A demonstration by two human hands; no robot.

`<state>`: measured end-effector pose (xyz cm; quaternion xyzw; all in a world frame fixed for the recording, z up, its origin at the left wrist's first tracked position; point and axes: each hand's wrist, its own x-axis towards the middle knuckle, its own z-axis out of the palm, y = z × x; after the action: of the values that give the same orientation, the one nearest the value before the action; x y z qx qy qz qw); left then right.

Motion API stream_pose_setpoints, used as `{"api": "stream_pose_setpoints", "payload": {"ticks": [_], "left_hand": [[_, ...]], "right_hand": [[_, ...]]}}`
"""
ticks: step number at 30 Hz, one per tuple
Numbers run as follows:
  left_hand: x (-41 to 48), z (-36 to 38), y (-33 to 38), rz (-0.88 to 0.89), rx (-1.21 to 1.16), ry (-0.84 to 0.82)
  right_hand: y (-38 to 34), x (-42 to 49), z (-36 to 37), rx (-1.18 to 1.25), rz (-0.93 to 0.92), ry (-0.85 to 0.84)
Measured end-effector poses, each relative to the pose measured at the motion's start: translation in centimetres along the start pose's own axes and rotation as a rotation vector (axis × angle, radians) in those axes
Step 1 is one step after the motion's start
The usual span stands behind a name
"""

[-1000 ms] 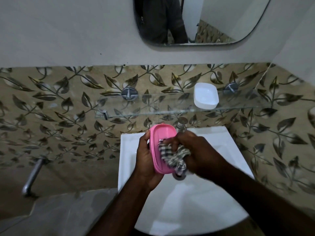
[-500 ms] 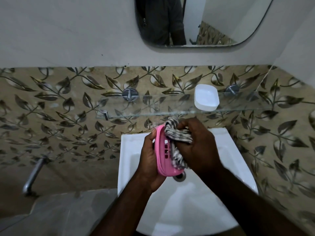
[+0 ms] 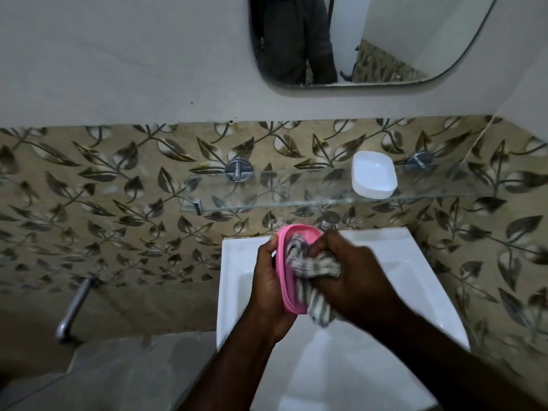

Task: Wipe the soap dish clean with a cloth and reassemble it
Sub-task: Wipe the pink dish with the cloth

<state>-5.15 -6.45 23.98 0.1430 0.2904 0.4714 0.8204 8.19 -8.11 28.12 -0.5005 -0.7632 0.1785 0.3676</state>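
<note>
Half a second ago your right hand, bunched round the cloth, worked the pink tray's top edge. Now it rubs inside the hollow. Your left hand clasps the tray alongside. Reassembly waits, I judge: the white base sits well above both grips.

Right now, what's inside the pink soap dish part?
A bunched checked cloth fills the pink soap dish part, pressed in by the right hand; the left hand grips the rim. The floor beneath the cloth is covered, unseen.
</note>
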Motion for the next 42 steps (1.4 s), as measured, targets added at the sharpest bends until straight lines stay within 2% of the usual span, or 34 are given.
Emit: {"api": "stream_pose_setpoints", "payload": {"ticks": [1, 3, 6, 10, 13, 16, 19, 24, 26, 29, 30, 32, 34, 36, 39, 42], "left_hand": [[0.1, -0.3, 0.0, -0.005, -0.007, -0.018], [0.0, -0.6, -0.1, 0.004, -0.027, -0.023], [-0.2, 0.0, -0.8, 0.022, 0.005, 0.025], [-0.1, 1.0, -1.6, 0.083, -0.022, 0.026], [-0.1, 0.8, -2.0, 0.107, -0.027, 0.041], [-0.2, 0.3, -2.1, 0.135, -0.054, 0.073], [0.2, 0.0, -1.2, 0.214, -0.049, 0.091], [0.8, -0.2, -1.1, 0.207, 0.019, 0.135], [1.2, -0.1, -0.9, 0.213, 0.014, 0.141], [1.0, 1.0, -0.5, 0.162, 0.035, 0.079], [0.8, 1.3, -0.7, 0.147, 0.076, 0.057], [0.4, 1.6, -1.4, 0.125, 0.153, 0.070], [0.2, 1.5, -1.7, 0.120, 0.167, 0.078], [0.3, 1.5, -1.1, 0.112, 0.129, 0.052], [0.5, 1.1, 0.4, 0.178, 0.181, 0.117], [0.5, 0.9, 0.8, 0.161, 0.327, 0.205]], "right_hand": [[-0.5, -0.4, 0.2, -0.009, -0.075, -0.064], [-0.5, -0.5, 0.1, -0.214, -0.258, -0.161], [1.1, 0.6, -1.1, -0.490, -0.351, -0.102], [0.9, 0.3, -0.8, -0.560, -0.144, 0.094], [0.5, -0.2, 0.1, -0.512, -0.001, 0.090], [0.7, -0.2, 0.3, -0.331, 0.161, -0.051], [0.3, -1.2, 0.7, -0.109, 0.213, -0.154], [-0.1, -2.1, 1.1, 0.252, 0.396, -0.181], [-0.6, -2.0, 1.4, 0.423, 0.455, -0.142], [-1.2, -0.9, 1.3, 0.820, 0.617, 0.035], [-1.4, -0.4, 0.9, 0.932, 0.627, 0.100], [-1.3, 0.3, 0.2, 0.983, 0.587, 0.166], [-1.1, 0.3, -0.2, 0.929, 0.540, 0.103], [-0.5, -0.5, -0.2, 0.779, 0.467, -0.038], [0.0, -2.6, 0.1, 0.424, 0.248, -0.231], [1.0, -3.6, -0.3, -0.041, 0.004, -0.306]]}}
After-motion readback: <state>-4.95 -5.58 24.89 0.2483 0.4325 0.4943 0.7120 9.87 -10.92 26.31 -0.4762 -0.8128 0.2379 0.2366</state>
